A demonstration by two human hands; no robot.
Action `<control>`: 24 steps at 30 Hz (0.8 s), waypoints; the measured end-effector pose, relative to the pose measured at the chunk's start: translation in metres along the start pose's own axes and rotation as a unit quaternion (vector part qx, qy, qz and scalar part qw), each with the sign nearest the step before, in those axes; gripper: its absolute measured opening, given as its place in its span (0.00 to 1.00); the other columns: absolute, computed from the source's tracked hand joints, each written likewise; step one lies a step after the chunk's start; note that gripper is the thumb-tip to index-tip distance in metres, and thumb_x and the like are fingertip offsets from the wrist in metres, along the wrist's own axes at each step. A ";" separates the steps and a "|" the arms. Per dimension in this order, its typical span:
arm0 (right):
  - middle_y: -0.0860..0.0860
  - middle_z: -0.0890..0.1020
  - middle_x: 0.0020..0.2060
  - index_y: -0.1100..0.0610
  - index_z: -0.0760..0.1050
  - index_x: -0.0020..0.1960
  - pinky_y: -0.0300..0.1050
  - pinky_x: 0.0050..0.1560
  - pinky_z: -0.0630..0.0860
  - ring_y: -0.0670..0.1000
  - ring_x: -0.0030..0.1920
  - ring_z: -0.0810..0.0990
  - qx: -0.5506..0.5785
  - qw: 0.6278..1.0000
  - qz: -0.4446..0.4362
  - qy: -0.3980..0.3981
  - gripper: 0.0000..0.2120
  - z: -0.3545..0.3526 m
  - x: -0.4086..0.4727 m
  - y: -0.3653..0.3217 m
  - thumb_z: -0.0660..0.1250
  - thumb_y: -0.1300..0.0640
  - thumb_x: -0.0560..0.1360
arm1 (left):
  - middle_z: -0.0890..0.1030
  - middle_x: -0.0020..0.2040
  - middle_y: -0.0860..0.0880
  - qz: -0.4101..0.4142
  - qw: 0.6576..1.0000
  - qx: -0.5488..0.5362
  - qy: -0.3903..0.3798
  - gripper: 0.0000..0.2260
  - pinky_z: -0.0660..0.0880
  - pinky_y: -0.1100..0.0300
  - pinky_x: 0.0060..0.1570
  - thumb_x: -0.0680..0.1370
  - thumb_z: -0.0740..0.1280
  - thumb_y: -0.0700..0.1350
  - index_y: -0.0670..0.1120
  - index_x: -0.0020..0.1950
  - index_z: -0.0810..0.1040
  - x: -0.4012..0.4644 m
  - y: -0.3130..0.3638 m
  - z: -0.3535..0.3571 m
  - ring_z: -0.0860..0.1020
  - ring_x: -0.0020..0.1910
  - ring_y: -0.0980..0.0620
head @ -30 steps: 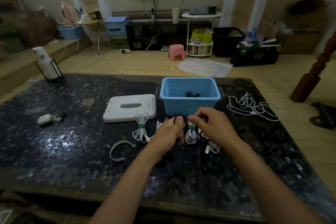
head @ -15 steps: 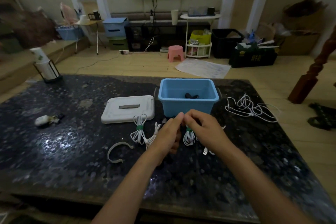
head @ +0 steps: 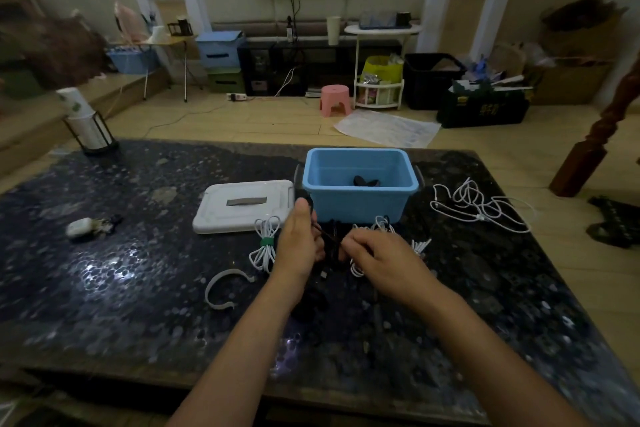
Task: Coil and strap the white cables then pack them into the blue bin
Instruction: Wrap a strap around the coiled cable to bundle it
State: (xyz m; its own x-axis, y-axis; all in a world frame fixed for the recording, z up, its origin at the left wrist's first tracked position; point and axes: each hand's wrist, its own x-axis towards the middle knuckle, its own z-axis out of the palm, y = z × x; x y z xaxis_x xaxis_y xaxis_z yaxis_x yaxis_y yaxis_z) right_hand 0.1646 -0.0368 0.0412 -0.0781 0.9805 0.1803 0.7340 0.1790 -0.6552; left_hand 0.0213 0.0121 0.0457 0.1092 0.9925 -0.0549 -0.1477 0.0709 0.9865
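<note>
The blue bin [head: 360,204] stands open at the table's middle with a dark item inside. Just in front of it my left hand [head: 298,246] and my right hand [head: 377,262] hold a dark coiled cable [head: 331,246] between them, a thin dark strap stretched from left fingers to right fingers. A coiled white cable with a green strap [head: 265,243] lies left of my left hand. More coiled white cables [head: 382,225] lie behind my right hand, partly hidden. A loose tangle of white cable [head: 481,206] lies right of the bin.
The bin's white lid [head: 242,206] lies left of the bin. A curved white strip [head: 221,288] lies near my left forearm. A small white object with keys [head: 83,225] sits at the left, a cup holder [head: 88,128] at the far left corner.
My hands have drawn apart a little, the right toward me, stretching the dark strap between them. The camera view shifted slightly.
</note>
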 end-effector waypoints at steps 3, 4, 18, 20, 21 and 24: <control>0.46 0.82 0.39 0.50 0.78 0.45 0.48 0.44 0.75 0.46 0.41 0.79 -0.021 0.999 -0.038 -0.030 0.11 0.017 -0.005 -0.005 0.62 0.49 0.81 | 0.62 0.29 0.51 0.034 0.999 -0.024 0.006 0.16 0.57 0.57 0.28 0.86 0.52 0.52 0.48 0.40 0.65 0.001 -0.004 0.005 0.60 0.27 0.54; 0.48 0.83 0.40 0.50 0.78 0.45 0.49 0.43 0.75 0.49 0.42 0.80 -0.046 0.997 -0.045 -0.033 0.11 0.024 -0.006 -0.006 0.62 0.48 0.81 | 0.63 0.30 0.51 0.037 0.999 -0.034 0.003 0.16 0.59 0.57 0.29 0.86 0.52 0.51 0.48 0.40 0.65 -0.001 -0.005 0.008 0.60 0.28 0.54; 0.48 0.78 0.32 0.51 0.74 0.34 0.49 0.41 0.73 0.46 0.35 0.76 -0.052 0.997 0.058 -0.011 0.16 -0.027 0.002 0.033 0.66 0.47 0.79 | 0.59 0.28 0.52 -0.024 0.994 -0.005 -0.110 0.16 0.52 0.67 0.22 0.86 0.52 0.52 0.48 0.40 0.64 -0.003 0.016 -0.015 0.54 0.23 0.56; 0.46 0.80 0.32 0.50 0.76 0.36 0.46 0.40 0.73 0.43 0.35 0.77 -0.007 0.998 0.049 0.028 0.14 -0.028 0.003 0.035 0.66 0.48 0.80 | 0.59 0.28 0.52 -0.012 0.992 0.044 -0.120 0.16 0.51 0.65 0.24 0.86 0.53 0.51 0.48 0.40 0.65 -0.005 0.016 -0.014 0.54 0.23 0.56; 0.45 0.80 0.32 0.49 0.76 0.36 0.45 0.40 0.73 0.42 0.34 0.77 0.020 0.998 0.039 0.046 0.14 -0.025 0.004 0.032 0.65 0.49 0.80 | 0.60 0.28 0.51 0.000 0.990 0.071 -0.120 0.16 0.51 0.64 0.24 0.86 0.53 0.50 0.47 0.40 0.67 -0.006 0.014 -0.012 0.55 0.23 0.56; 0.45 0.78 0.30 0.49 0.75 0.36 0.48 0.40 0.73 0.44 0.33 0.75 0.081 0.992 0.024 0.091 0.15 -0.013 0.005 0.024 0.63 0.48 0.81 | 0.68 0.30 0.48 0.033 0.988 0.121 -0.094 0.17 0.55 0.66 0.21 0.86 0.54 0.48 0.44 0.41 0.75 -0.008 0.004 -0.002 0.59 0.20 0.56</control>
State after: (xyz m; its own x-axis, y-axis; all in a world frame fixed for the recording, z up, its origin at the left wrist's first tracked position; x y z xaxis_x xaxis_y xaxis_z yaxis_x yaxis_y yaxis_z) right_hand 0.1913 -0.0284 0.0360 0.0876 0.9600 0.2659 0.6151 0.1579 -0.7725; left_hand 0.0176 0.0048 0.0495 0.2916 0.9564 0.0174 0.0769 -0.0416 0.9962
